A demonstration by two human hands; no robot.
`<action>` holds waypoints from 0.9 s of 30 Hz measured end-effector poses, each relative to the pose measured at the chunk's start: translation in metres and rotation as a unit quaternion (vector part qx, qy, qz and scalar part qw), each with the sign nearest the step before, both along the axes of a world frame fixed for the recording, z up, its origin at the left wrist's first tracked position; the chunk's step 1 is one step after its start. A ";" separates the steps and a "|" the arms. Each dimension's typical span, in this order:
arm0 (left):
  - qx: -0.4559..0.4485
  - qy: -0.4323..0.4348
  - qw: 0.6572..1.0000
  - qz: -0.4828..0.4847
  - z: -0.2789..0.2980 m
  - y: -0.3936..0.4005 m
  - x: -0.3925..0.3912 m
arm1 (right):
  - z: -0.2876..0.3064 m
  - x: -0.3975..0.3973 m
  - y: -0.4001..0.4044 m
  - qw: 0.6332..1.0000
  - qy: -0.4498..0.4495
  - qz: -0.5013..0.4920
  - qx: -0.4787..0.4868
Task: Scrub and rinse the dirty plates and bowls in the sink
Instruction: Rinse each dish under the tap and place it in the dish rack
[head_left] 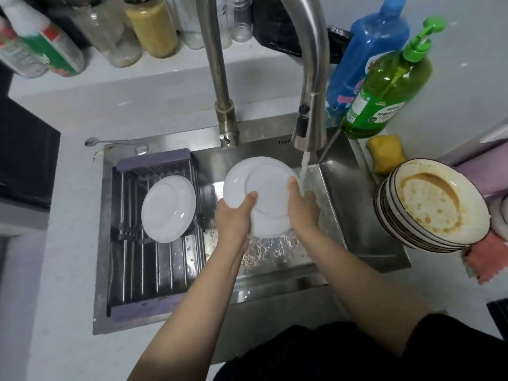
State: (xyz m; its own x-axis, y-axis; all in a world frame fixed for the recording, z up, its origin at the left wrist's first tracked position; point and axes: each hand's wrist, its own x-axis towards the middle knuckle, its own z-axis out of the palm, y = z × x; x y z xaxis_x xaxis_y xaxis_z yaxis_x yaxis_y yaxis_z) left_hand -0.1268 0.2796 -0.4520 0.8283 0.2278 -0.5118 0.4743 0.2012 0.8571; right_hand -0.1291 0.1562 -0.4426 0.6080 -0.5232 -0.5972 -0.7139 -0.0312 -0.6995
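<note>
A: What's on my far left?

B: A rack (154,251) spans the left part of the steel sink (354,215), and one white plate (168,209) leans tilted on its bars.

A: In the middle I see my left hand (233,218) gripping a held white plate (258,193) at its lower left rim, thumb curled over the face. It looks like two plates overlapping, though I cannot tell for sure.

B: Your right hand (301,207) grips the right rim, thumb on top, fingers hidden behind. The plate is over the basin, tilted toward you.

A: And the water?

B: The tap (309,116) runs a stream (303,169) just beside your right thumb, touching the plate's right edge.

A: Further right?

B: A green soap bottle (384,97), a yellow sponge (386,155), then a stack of dirty bowls (431,207) on the surface (68,270), the top one smeared brown.
</note>
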 end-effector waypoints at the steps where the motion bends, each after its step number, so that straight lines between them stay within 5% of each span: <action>1: -0.008 0.001 1.000 0.008 -0.001 0.003 0.000 | 0.001 0.000 0.001 1.000 -0.007 0.012 -0.004; 4: -0.034 -0.011 0.998 0.045 -0.001 0.023 -0.003 | 0.000 -0.004 0.013 0.995 -0.068 0.065 0.044; 10: -0.035 -0.007 0.994 0.105 -0.013 0.079 -0.010 | -0.008 0.007 0.047 0.943 -0.098 0.141 0.285; 13: -0.026 0.022 0.988 0.151 -0.017 0.107 -0.011 | -0.008 0.017 0.071 0.921 -0.099 0.206 0.316; 19: -0.023 0.092 0.971 0.220 -0.033 0.162 0.001 | -0.008 0.050 0.127 0.920 -0.058 0.356 0.153; 27: -0.011 0.152 0.966 0.210 -0.068 0.193 0.022 | -0.034 0.087 0.178 0.899 -0.027 0.437 -0.020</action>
